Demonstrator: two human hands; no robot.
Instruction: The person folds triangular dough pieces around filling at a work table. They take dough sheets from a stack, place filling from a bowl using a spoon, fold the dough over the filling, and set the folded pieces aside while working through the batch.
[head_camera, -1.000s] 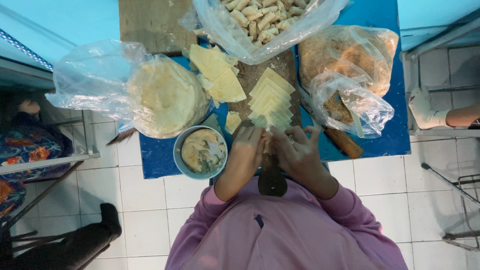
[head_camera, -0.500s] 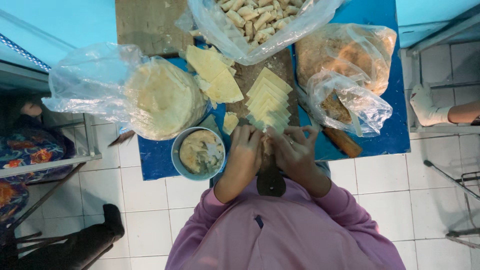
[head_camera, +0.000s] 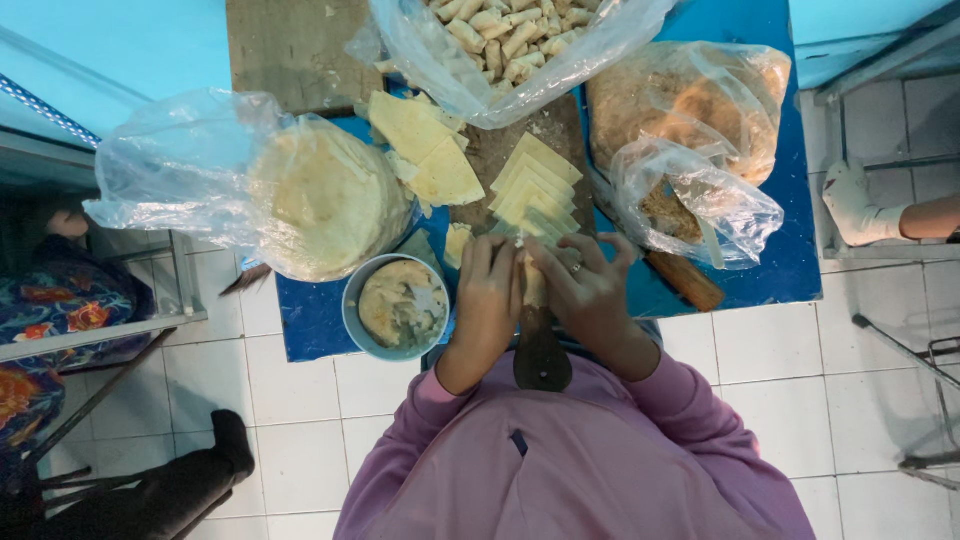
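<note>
Centre frame, on dark wooden board (head_camera: 545, 345): pale yellow pastry roll (head_camera: 534, 283) pinched btwn left hand (head_camera: 490, 290) & right hand (head_camera: 585, 290), fingers curled shut round it; best rolled tight w/ even pressure, edges tucked.

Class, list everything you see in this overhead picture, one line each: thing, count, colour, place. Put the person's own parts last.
table: one, blue, centre.
wooden board: one, brown, top of table.
bag of rolled pieces: one, clear with pale rolls, top centre.
bag of round wrappers: one, clear with a cream stack, left.
bag of crumbs: one, clear with tan contents, right.
cut wrapper sheets: a fanned stack plus loose pieces, pale yellow, centre.
bowl of filling: one, grey-blue rim, beige filling, near left hand.
wooden handle: one, brown, right of hands.
floor tiles: white, around table.
left hand: on a pale roll.
right hand: on the same roll.
sleeves: pink-purple, bottom.
</note>
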